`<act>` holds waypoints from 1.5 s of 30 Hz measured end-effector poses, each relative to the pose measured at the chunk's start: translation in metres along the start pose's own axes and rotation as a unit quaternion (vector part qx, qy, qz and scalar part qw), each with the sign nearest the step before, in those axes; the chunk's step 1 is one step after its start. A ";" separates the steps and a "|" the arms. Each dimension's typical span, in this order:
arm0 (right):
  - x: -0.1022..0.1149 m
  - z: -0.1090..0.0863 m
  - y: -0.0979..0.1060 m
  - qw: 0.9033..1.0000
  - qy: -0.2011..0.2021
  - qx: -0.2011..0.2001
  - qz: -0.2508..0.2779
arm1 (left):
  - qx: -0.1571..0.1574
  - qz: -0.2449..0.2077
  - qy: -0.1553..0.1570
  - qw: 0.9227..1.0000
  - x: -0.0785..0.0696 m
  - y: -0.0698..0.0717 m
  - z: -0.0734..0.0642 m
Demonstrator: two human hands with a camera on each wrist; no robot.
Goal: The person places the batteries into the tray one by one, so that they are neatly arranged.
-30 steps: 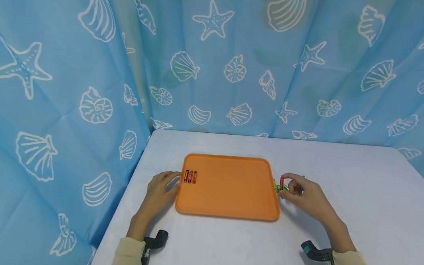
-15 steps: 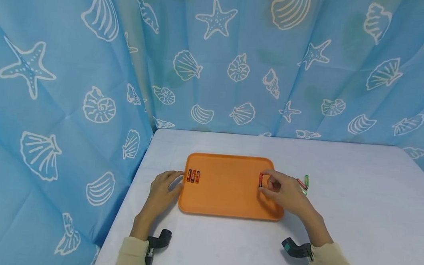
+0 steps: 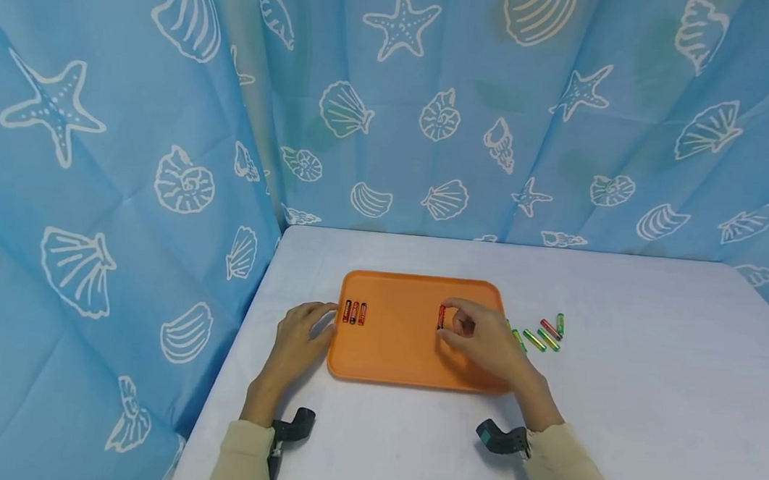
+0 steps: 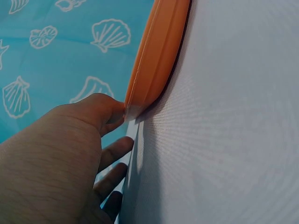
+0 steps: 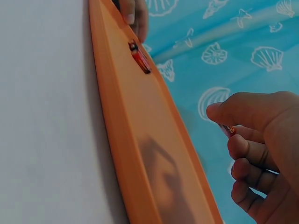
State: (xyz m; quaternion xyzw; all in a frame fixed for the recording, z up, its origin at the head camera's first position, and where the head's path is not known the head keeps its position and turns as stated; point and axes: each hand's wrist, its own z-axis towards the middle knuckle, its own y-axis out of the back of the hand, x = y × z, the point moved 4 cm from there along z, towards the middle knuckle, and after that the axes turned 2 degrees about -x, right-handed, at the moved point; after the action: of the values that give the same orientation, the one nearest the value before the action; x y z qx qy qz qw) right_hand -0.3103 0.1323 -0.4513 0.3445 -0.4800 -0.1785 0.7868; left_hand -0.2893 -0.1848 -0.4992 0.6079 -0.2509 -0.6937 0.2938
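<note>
My right hand [image 3: 487, 338] pinches a red battery [image 3: 441, 318] between thumb and fingertips. It holds the battery upright in the head view, above the right half of the orange tray [image 3: 391, 363]. In the right wrist view only a bit of this battery [image 5: 227, 130] shows between the fingers. Three red batteries [image 3: 354, 312] with black ends lie side by side near the tray's left rim. My left hand [image 3: 297, 343] touches that left rim with spread thumb and forefinger. The left wrist view shows its thumb against the tray wall [image 4: 156, 56], other fingers loosely bent.
Right of the tray, several green batteries [image 3: 534, 340] and a red battery [image 3: 551, 329] lie loose on the white table [image 3: 645, 370]. Part of the green group is hidden behind my right hand. A blue curtain [image 3: 462, 128] with shell prints hangs behind and at the left.
My right hand has carried the red battery leftwards from the loose batteries to over the tray, uncovering more of them. The left hand stays at the tray's rim. The head view has shifted slightly.
</note>
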 end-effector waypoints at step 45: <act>0.034 0.057 -0.098 0.997 -0.008 0.067 0.022 | -0.006 -0.004 0.011 1.000 0.002 0.001 -0.002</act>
State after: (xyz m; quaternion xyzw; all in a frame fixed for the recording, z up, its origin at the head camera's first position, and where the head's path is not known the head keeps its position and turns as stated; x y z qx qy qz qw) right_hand -0.3393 0.0222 -0.4828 0.3846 -0.5042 -0.1314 0.7619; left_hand -0.2875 -0.1868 -0.4997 0.6149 -0.2410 -0.6896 0.2970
